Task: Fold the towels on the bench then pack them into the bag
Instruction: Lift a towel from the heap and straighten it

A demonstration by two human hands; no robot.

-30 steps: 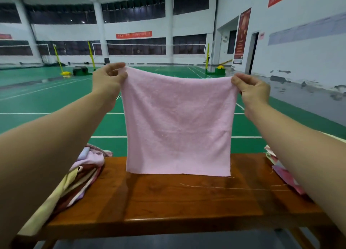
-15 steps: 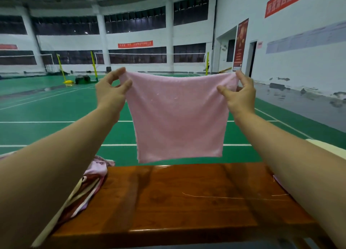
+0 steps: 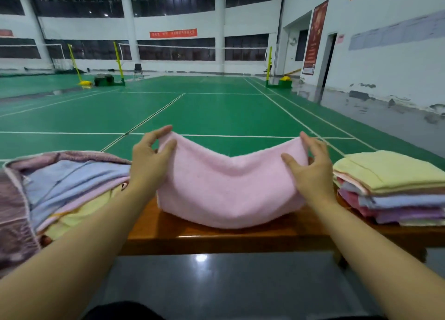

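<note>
Head cam: both hands pinch fuzzy pink towel (image 3: 228, 187) w/ sagging top edge

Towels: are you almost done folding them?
Not nearly. A stack sits folded on the bench's right end. Both hands, left and right, pinch the pink towel, mid-fold. The heap on the left looks unfolded, and nothing looks packed yet.

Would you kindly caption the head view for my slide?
Both hands, left and right, pinch a pink towel sagging onto the bench.
</note>
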